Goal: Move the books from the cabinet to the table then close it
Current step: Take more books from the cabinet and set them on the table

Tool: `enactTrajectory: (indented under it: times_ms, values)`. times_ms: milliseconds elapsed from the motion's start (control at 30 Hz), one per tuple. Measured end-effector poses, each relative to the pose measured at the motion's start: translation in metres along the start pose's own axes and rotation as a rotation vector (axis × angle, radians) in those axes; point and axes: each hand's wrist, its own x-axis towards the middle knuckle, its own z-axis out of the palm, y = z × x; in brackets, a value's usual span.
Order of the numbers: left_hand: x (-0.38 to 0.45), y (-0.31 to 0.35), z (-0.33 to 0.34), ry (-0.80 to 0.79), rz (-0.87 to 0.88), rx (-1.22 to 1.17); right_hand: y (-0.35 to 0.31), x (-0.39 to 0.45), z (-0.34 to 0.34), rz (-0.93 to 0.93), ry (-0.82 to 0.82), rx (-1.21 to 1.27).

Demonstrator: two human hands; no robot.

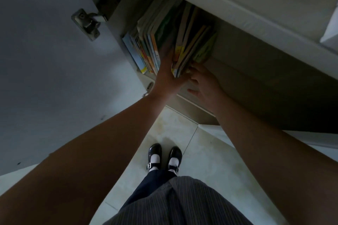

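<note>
A row of thin colourful books stands upright inside the open cabinet (pixel 247 56). A gap splits it into a left group (pixel 146 49) and a right bundle (pixel 192 45). My left hand (pixel 167 76) reaches into that gap, its fingers flat against the left side of the right bundle. My right hand (pixel 204 86) presses the bundle's right side and lower corner. The bundle sits clamped between both hands, still on the cabinet's shelf. The fingertips are hidden among the books.
The open cabinet door (pixel 54 60) stands at the left with a metal hinge (pixel 87 23). A pale countertop edge (pixel 237 5) overhangs the cabinet. Below are a tiled floor (pixel 192 151) and my black shoes (pixel 164 157).
</note>
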Motion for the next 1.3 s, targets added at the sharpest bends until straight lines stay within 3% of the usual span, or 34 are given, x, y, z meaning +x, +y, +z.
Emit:
enactTrajectory:
  times_ms: [100,533,667,800,1033,1300]
  values:
    - [0.003,-0.011,0.010,0.044,0.043,0.045,0.005,0.009,-0.003,0.009,0.034,-0.003]
    - [0.027,-0.043,0.033,0.379,-0.109,0.012,0.028,0.034,-0.017,-0.203,-0.048,-0.259]
    - [0.024,-0.036,0.022,0.286,-0.131,-0.057,0.016,0.029,-0.020,-0.252,-0.044,-0.413]
    - [0.004,-0.020,0.009,0.173,-0.196,-0.146,0.003,0.010,-0.024,-0.222,0.009,-0.412]
    - [-0.061,0.008,-0.026,-0.095,-0.454,-0.360,0.023,-0.051,-0.062,-0.147,0.332,-0.552]
    - [-0.139,0.031,-0.064,-0.178,-0.723,-0.461,0.064,-0.127,-0.063,0.360,-0.081,-0.169]
